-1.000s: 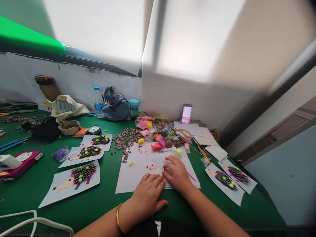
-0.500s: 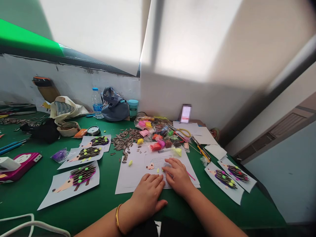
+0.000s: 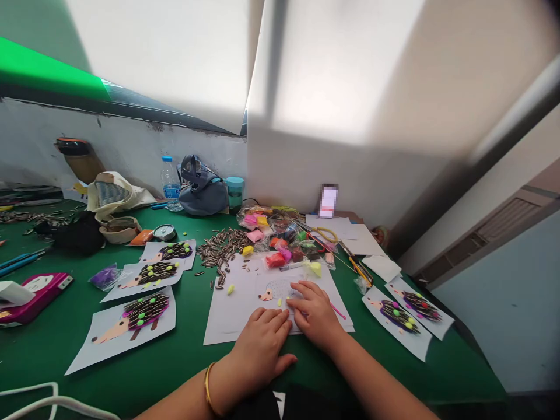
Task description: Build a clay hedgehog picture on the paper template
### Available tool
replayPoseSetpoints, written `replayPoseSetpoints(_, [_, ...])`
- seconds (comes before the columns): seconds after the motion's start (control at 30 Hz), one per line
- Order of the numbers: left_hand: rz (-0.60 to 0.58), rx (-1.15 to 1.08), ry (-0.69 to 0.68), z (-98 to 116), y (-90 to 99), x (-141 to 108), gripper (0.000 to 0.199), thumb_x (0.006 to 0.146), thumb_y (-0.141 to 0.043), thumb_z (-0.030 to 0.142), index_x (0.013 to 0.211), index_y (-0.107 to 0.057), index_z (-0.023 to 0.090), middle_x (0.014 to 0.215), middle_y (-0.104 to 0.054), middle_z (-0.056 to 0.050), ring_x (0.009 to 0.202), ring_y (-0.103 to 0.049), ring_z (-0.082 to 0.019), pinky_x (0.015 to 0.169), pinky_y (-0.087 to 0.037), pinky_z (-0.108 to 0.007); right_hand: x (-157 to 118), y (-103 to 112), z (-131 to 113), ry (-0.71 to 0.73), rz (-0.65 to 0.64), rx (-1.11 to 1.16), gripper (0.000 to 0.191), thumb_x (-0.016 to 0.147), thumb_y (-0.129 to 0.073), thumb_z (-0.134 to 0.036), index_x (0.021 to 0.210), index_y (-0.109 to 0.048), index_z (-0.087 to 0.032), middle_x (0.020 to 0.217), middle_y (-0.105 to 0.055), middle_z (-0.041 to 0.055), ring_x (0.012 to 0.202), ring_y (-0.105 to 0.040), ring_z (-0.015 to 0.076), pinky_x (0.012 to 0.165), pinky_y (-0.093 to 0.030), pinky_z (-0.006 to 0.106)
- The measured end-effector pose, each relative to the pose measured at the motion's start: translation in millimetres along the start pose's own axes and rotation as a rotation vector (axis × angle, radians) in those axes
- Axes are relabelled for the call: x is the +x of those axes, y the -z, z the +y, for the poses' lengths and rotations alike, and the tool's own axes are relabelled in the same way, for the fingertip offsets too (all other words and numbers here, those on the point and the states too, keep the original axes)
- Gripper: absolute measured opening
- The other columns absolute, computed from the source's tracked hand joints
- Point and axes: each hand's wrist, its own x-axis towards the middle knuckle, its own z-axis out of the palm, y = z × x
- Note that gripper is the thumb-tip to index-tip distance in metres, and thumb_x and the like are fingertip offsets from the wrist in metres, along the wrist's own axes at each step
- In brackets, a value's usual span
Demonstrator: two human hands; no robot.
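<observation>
A white sheet of paper (image 3: 238, 315) lies before me with a hedgehog drawing (image 3: 280, 289) on it; its snout is filled in with pinkish clay. My left hand (image 3: 265, 338) rests flat over the sheet's lower edge, fingers stretched out. To its right, my right hand (image 3: 315, 309) lies palm down with spread, slightly bent fingers, covering the drawing's right side. Its fingertips touch the paper; whatever is beneath them is hidden. Just left of those fingertips is a small yellow clay piece (image 3: 279, 302). Another yellow clay lump (image 3: 230, 289) sits near the sheet's left edge.
Sunflower seeds (image 3: 223, 248) and bagged coloured clay (image 3: 275, 259) lie behind the sheet. Seed-covered hedgehog pictures (image 3: 126, 329) stand left, with others (image 3: 396, 318) right. Scissors (image 3: 326, 234), a utility knife (image 3: 361, 271), a pink stick (image 3: 338, 312) and a water bottle (image 3: 171, 186) are around.
The view has shifted very slightly. Both hands keep their places on the paper, with barely any finger movement in the right hand.
</observation>
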Motion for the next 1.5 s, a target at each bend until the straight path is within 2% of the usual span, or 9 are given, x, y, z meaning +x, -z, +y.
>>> replayPoseSetpoints(0.17, [-0.001,-0.002,0.006,0.1,-0.2,-0.4,0.061,0.08,-0.07,0.05,0.131,-0.054,0.019,0.138,-0.058,-0.011,0.125,-0.051,-0.031,0.106,-0.034,-0.048,-0.9,0.6,2.3,0.011,0.054,0.011,0.037,0.078,-0.057,-0.01,0.103,-0.076,-0.031,0.131,-0.063,0.0025,0.126,-0.048,0.0281,0.103,-0.04,0.047])
replayPoseSetpoints(0.33, [-0.003,-0.006,0.005,0.0,1.0,-0.1,0.062,0.08,-0.07,0.05,0.131,-0.054,0.019,0.138,-0.059,-0.011,0.124,-0.051,-0.031,0.105,-0.035,-0.049,-1.0,0.6,0.7,0.017,0.004,-0.005,0.033,0.079,-0.058,-0.012,0.097,-0.077,-0.032,0.13,-0.064,0.0016,0.126,-0.049,0.0298,0.1,-0.041,0.049])
replayPoseSetpoints(0.47, [0.003,-0.004,0.003,-0.3,0.4,-0.1,0.061,0.08,-0.07,0.05,0.13,-0.055,0.02,0.137,-0.059,-0.011,0.124,-0.052,-0.031,0.105,-0.035,-0.049,-0.3,0.3,-0.3,0.007,0.037,-0.007,0.035,0.08,-0.057,-0.012,0.104,-0.076,-0.03,0.131,-0.063,0.0032,0.126,-0.049,0.0287,0.101,-0.042,0.047])
replayPoseSetpoints(0.6, [0.002,-0.004,0.004,-0.4,0.5,0.3,0.061,0.079,-0.071,0.05,0.13,-0.055,0.02,0.135,-0.06,-0.011,0.122,-0.052,-0.031,0.104,-0.036,-0.048,0.8,0.5,-0.8,-0.004,0.016,-0.018,0.032,0.082,-0.056,-0.013,0.1,-0.076,-0.031,0.13,-0.063,0.003,0.126,-0.049,0.0288,0.1,-0.042,0.047])
replayPoseSetpoints(0.77, [-0.001,-0.004,0.002,-0.3,1.4,0.7,0.061,0.08,-0.07,0.049,0.131,-0.054,0.021,0.136,-0.06,-0.01,0.123,-0.052,-0.031,0.105,-0.035,-0.048,1.7,1.5,-1.6,-0.028,0.018,-0.016,0.036,0.082,-0.056,-0.014,0.109,-0.073,-0.029,0.134,-0.061,0.0036,0.127,-0.048,0.0283,0.101,-0.042,0.046])
replayPoseSetpoints(0.9, [0.003,-0.004,-0.002,0.0,1.8,0.5,0.061,0.08,-0.07,0.05,0.131,-0.054,0.021,0.136,-0.06,-0.011,0.122,-0.052,-0.031,0.104,-0.036,-0.048,1.8,1.4,-1.9,-0.032,-0.021,-0.018,0.034,0.083,-0.055,-0.014,0.106,-0.074,-0.03,0.134,-0.061,0.0037,0.128,-0.048,0.0286,0.101,-0.042,0.047])
replayPoseSetpoints(1.1, [0.003,-0.009,-0.001,-0.1,1.0,0.1,0.061,0.081,-0.069,0.05,0.132,-0.054,0.021,0.137,-0.059,-0.011,0.123,-0.052,-0.032,0.105,-0.035,-0.049,1.7,1.7,-0.5,-0.041,0.005,-0.001,0.038,0.082,-0.055,-0.013,0.111,-0.073,-0.03,0.134,-0.061,0.0038,0.128,-0.048,0.0284,0.102,-0.042,0.047])
replayPoseSetpoints(1.5, [0.009,-0.01,0.004,-0.9,0.1,-0.8,0.061,0.081,-0.069,0.052,0.131,-0.055,0.021,0.137,-0.059,-0.01,0.123,-0.052,-0.032,0.105,-0.035,-0.049,-4.2,2.5,-1.2,0.026,-0.012,-0.031,0.033,0.079,-0.059,-0.015,0.099,-0.076,-0.033,0.134,-0.061,0.0016,0.128,-0.048,0.0303,0.101,-0.039,0.049])
